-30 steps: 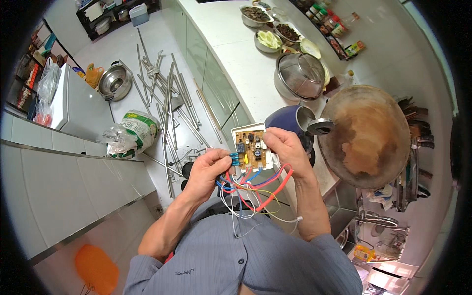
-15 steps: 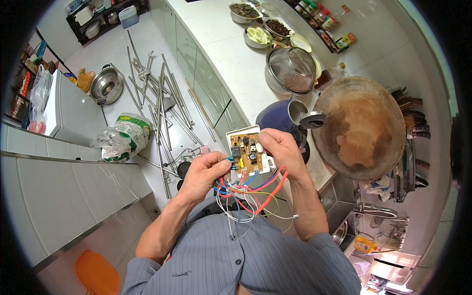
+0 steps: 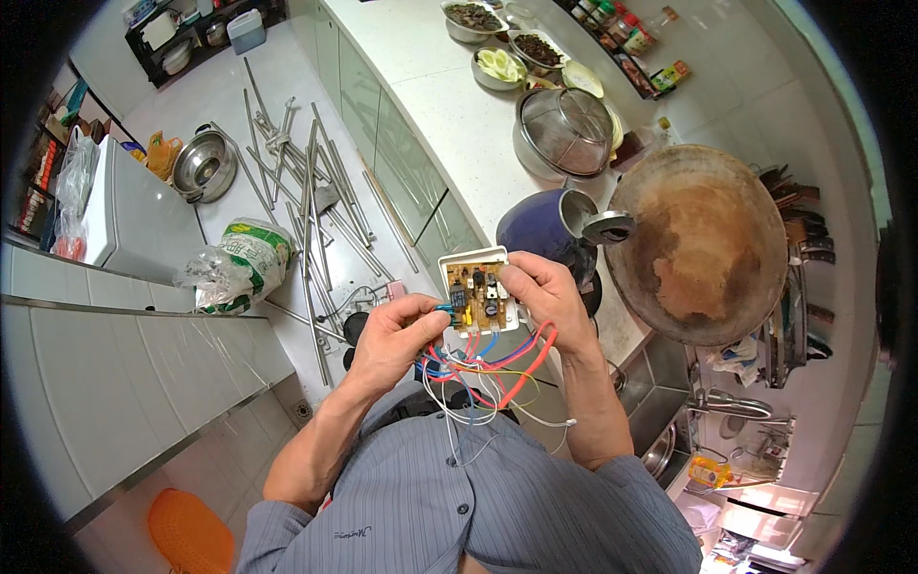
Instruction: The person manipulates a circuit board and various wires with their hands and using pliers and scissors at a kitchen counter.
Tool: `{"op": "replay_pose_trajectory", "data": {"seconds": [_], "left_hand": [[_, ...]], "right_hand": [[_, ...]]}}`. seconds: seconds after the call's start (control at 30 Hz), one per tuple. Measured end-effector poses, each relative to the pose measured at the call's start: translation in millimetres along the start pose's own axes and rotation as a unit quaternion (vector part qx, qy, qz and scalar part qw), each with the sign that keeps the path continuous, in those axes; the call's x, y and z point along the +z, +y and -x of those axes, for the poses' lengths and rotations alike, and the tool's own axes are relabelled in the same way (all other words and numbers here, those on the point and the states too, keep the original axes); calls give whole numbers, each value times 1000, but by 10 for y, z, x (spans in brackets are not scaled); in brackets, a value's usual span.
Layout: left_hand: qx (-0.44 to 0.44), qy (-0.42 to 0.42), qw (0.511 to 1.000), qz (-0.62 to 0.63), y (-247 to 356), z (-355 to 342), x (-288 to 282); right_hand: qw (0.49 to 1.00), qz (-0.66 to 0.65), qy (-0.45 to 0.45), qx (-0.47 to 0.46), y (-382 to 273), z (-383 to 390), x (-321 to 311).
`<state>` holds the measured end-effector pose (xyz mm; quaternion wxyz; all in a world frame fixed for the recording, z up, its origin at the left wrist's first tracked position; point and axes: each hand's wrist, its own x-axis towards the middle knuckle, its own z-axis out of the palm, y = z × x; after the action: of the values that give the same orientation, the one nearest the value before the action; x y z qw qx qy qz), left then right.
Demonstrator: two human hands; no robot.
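A brown circuit board (image 3: 478, 298) in a white plastic housing (image 3: 469, 255) is held up in front of my body. My left hand (image 3: 392, 349) has thumb and forefinger closed on small blue terminals (image 3: 445, 311) at its left edge. My right hand (image 3: 555, 311) grips the housing's right side, thumb over the upper corner. A tangle of red, blue, white and yellow wires (image 3: 483, 378) hangs from the lower edge across my shirt.
Metal tubes (image 3: 316, 220), a steel pot (image 3: 203, 167) and a sack (image 3: 247, 263) lie on the floor. The right counter (image 3: 402, 57) holds bowls, a mesh-covered pot (image 3: 564, 129), a blue kettle (image 3: 531, 230) and a large round board (image 3: 698, 239). White cabinetry (image 3: 124, 383) borders the left.
The surroundings have shifted slightly up and left in the view since a second ago. Both hands keep the same grip on the board and terminals.
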<state>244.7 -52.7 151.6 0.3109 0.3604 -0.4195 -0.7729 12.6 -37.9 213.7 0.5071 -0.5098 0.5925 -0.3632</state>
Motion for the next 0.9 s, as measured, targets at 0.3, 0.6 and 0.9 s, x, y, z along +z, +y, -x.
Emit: {"op": "replay_pose_trajectory", "data": {"seconds": [0.3, 0.6, 0.9], "left_hand": [[-2, -21, 1000, 7, 19, 9, -45], [-11, -60, 996, -66, 78, -22, -69], [30, -74, 994, -74, -26, -103, -126]], "right_hand": [[993, -113, -6, 24, 57, 14, 70], [998, -61, 9, -14, 70, -27, 17], [989, -145, 4, -28, 170, -63, -23]]}}
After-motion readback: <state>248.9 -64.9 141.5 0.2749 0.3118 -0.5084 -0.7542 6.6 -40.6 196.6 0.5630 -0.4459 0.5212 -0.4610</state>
